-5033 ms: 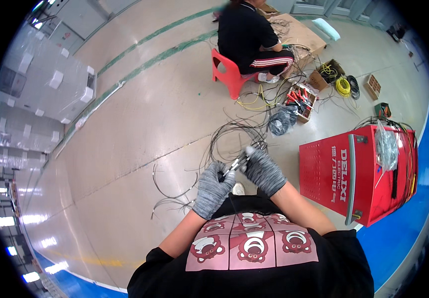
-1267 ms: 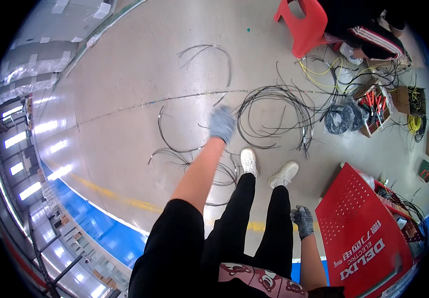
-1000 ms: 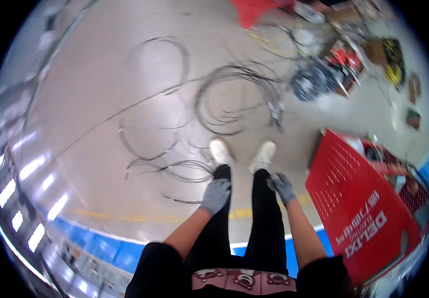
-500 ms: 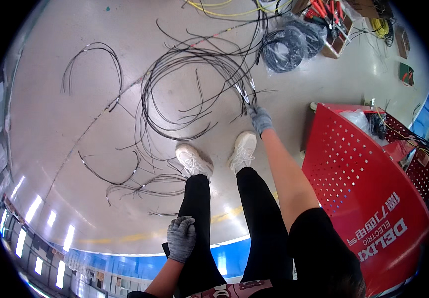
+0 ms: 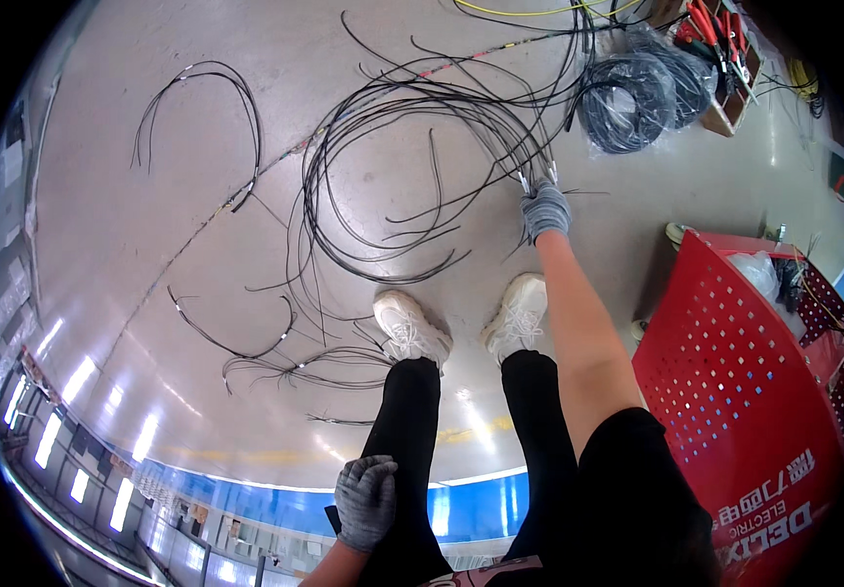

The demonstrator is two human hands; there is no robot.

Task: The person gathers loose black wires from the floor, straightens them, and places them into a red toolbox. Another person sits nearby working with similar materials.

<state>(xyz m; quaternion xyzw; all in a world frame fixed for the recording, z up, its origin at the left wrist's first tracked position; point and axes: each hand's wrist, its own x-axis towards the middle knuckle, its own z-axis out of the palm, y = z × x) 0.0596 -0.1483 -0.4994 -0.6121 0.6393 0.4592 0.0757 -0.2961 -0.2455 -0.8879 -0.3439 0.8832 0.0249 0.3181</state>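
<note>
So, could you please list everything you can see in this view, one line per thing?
Big loop of wires: one tangle, black, on the floor ahead of the shoes.
Loose wire pieces: several, black, floor at left near the left shoe.
Curved wire pair: one, black, far left floor.
Bagged cable coil: one, dark grey, top right.
Box of tools: one, red handles, top right corner.
Perforated cart: one, red, right side.
Floor: grey, glossy.
Shoes: two, off-white.
Right hand: grey glove, gripping the wire loop's ends.
Left hand: grey glove, resting on the left thigh.
</note>
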